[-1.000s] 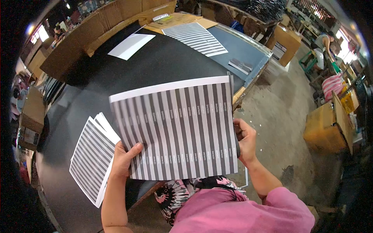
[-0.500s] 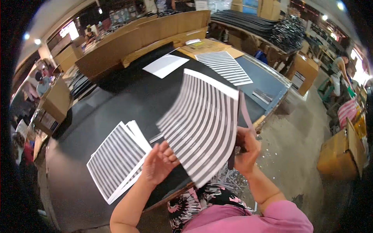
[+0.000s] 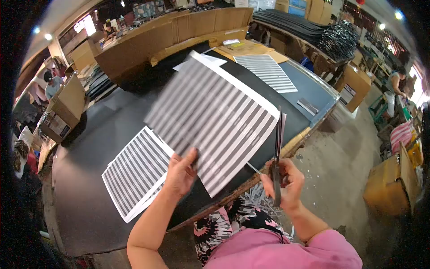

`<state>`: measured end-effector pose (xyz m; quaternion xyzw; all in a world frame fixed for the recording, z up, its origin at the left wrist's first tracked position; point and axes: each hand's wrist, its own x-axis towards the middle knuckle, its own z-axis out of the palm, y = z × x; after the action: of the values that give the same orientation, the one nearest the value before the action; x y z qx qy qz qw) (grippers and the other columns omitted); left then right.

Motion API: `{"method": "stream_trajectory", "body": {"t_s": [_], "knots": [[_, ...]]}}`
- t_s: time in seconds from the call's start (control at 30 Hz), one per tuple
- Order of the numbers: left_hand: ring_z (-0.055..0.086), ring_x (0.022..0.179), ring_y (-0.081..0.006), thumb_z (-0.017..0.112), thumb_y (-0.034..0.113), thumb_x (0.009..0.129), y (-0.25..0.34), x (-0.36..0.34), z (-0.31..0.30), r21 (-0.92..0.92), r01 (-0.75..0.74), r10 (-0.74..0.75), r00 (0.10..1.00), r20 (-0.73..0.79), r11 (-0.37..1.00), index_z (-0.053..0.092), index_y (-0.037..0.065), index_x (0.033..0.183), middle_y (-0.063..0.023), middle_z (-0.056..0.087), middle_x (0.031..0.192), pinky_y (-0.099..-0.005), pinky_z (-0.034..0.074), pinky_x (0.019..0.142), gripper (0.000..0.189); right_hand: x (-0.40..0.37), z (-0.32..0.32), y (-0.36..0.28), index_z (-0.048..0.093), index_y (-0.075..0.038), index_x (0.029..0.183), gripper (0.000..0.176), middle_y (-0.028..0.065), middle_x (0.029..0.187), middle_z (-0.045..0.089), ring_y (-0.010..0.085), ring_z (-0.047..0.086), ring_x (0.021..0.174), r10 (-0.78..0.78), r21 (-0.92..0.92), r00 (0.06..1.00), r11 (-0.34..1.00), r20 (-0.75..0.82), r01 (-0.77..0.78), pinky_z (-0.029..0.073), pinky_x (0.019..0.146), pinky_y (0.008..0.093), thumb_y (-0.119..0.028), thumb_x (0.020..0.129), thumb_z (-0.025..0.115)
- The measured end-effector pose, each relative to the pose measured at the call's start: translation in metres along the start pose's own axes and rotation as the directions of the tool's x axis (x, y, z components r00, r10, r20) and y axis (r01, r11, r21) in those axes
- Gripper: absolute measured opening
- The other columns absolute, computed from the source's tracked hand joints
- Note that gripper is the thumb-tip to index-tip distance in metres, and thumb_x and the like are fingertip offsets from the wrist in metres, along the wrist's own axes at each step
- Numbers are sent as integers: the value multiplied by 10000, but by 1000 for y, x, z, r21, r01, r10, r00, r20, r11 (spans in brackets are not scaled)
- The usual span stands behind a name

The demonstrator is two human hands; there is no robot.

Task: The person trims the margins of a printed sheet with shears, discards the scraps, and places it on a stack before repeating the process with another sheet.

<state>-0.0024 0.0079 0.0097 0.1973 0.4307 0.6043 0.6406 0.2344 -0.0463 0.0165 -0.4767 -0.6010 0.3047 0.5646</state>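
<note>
By the near edge of the table [image 3: 80, 197], the left hand [image 3: 181, 175] pinches a striped paper sheet [image 3: 215, 112] beside scissors [image 3: 277, 172] gripped in the right hand [image 3: 290, 181]; this apparent trimming calls for steadiness.

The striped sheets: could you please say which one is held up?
The middle striped sheet, in the left hand; the left-side stack and far striped sheet lie flat.

I note moderate indoor light, with ceiling lamps [image 3: 398, 15] glaring overhead and a far window [image 3: 85, 26] burnt out to white. A pale sheen lies across the black table [image 3: 85, 193]. I record motion blur on the raised striped sheet [image 3: 210, 121], worst at its left. Lens distortion bends the margins; corners fall to grainy black.
</note>
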Motion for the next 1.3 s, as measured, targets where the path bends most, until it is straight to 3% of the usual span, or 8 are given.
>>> {"method": "stream_trajectory", "body": {"t_s": [0.13, 0.3, 0.4, 0.63, 0.87, 1.1, 1.17, 1.3], "knots": [[568, 612, -49, 593, 193, 853, 0, 12, -10, 126, -236, 224, 969, 102, 964, 586, 51, 901, -26, 633, 823, -164, 343, 383, 150, -25, -17, 7, 546, 12, 917, 249, 10, 602, 553, 46, 489, 446, 394, 240, 915, 884, 83, -402, 367, 406, 200, -53, 726, 693], [567, 903, -150, 564, 189, 871, 7, 1, 0, 243, -239, 226, 971, 79, 940, 535, -3, 1038, -97, 596, 1015, -286, 489, 774, 256, -52, -30, 10, 531, 26, 930, 247, 29, 588, 546, 64, 489, 411, 484, 160, 860, 847, 160, -506, 347, 366, 207, -45, 745, 678], [570, 875, -146, 576, 204, 865, 6, 7, -6, 273, -272, 249, 961, 117, 923, 530, -12, 1051, -103, 601, 1008, -289, 479, 759, 289, -54, -32, 8, 525, 31, 946, 248, 36, 601, 547, 80, 507, 421, 532, 224, 798, 772, 283, -594, 354, 379, 207, -25, 748, 665], [555, 856, -106, 595, 200, 853, 11, 23, -25, 289, -359, 299, 926, 233, 887, 582, 10, 1012, -52, 621, 966, -252, 443, 749, 248, -49, -42, 10, 512, 25, 990, 305, 30, 625, 552, 79, 529, 477, 546, 138, 734, 757, 404, -639, 398, 420, 201, -39, 739, 674], [563, 796, -131, 637, 261, 822, 15, 10, -7, 467, -161, 221, 972, -78, 870, 547, 11, 965, -72, 604, 918, -257, 464, 672, 301, -52, -47, 9, 493, 28, 1018, 328, 46, 647, 561, 86, 541, 504, 550, 150, 709, 734, 441, -662, 420, 442, 205, -39, 745, 661], [554, 845, -130, 641, 244, 819, -3, 8, -7, 187, -135, 129, 991, 45, 973, 503, 31, 1033, -64, 578, 967, -281, 485, 708, 331, -62, -26, 16, 429, 34, 1095, 379, 80, 726, 572, 141, 582, 632, 441, 331, 765, 715, 469, -615, 463, 589, 261, -88, 791, 621], [549, 844, -125, 641, 245, 819, -3, 7, -7, 198, -140, 138, 990, 20, 970, 503, 36, 1032, -57, 573, 973, -277, 478, 711, 328, -58, -19, 10, 412, 30, 1118, 393, 89, 751, 569, 154, 584, 684, 440, 482, 743, 571, 505, -665, 460, 630, 281, -164, 826, 589], [541, 849, -109, 629, 230, 830, -1, 10, -13, 218, -261, 247, 965, 90, 940, 533, 32, 1014, -45, 595, 972, -260, 445, 747, 287, -55, -21, 14, 407, 29, 1128, 396, 83, 786, 561, 149, 579, 687, 376, 373, 752, 694, 541, -615, 446, 615, 268, -176, 834, 574]]}}
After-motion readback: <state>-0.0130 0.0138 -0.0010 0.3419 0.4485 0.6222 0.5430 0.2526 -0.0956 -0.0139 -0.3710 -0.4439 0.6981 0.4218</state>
